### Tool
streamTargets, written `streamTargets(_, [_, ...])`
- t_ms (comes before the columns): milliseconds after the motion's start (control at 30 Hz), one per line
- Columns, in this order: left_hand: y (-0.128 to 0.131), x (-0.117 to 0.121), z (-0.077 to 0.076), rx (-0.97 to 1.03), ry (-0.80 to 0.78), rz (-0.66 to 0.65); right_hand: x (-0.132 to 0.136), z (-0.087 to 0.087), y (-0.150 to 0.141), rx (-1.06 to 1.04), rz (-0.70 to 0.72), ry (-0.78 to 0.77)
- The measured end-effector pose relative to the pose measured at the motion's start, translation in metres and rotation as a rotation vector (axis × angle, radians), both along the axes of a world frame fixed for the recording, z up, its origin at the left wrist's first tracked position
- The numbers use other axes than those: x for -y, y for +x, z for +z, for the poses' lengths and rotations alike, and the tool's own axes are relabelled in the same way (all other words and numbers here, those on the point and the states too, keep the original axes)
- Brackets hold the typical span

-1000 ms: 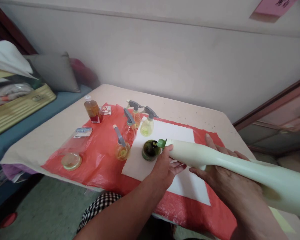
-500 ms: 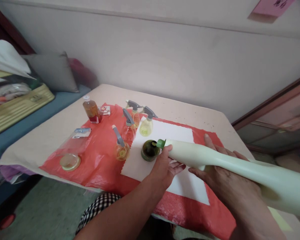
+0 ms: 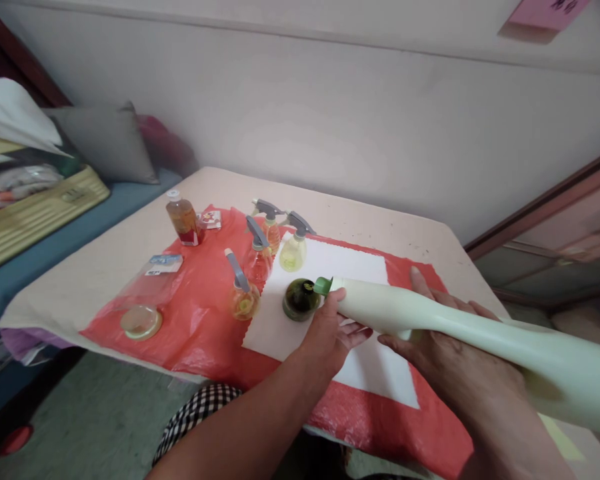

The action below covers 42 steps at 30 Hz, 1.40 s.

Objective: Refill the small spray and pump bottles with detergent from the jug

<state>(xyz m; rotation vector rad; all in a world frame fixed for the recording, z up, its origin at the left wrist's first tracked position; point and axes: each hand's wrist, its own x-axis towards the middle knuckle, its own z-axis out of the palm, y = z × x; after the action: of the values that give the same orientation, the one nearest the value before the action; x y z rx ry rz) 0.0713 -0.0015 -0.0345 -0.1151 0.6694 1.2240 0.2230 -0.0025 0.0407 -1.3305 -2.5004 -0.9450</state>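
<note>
A long pale green plastic jug [image 3: 460, 323] lies tilted across the right side of my view, its green spout [image 3: 323, 286] over the mouth of a round dark green bottle [image 3: 300, 300]. My left hand [image 3: 333, 333] grips the jug's neck just behind the spout, thumb tip showing, some fingers loosely extended below. From underneath, my right hand [image 3: 450, 347] holds the jug's body, its fingers showing along the far side. The green bottle stands on a white sheet [image 3: 367, 370] and has no spray head on it. Whether liquid is flowing is too small to tell.
Left of the sheet and at its back stand several spray bottles [image 3: 243, 300] with grey heads. A brown bottle [image 3: 184, 220], a round lid-like disc [image 3: 141, 323] and a clear packet [image 3: 155, 280] are on the red plastic [image 3: 200, 333] covering the table. A wall [image 3: 330, 133] rises behind.
</note>
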Motion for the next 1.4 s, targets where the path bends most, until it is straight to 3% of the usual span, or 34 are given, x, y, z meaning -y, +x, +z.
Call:
streamTargets(667, [0.0003, -0.0003, -0.0002, 0.005, 0.010, -0.012, 0.0014, -0.0033, 0.0031, -0.018, -0.028, -0.065])
streamTargets(1400, [-0.0012, -0.0001, 0.0030, 0.010, 0.011, -0.020, 0.0026, 0.0016, 0.0017, 0.063, -0.045, -0.005])
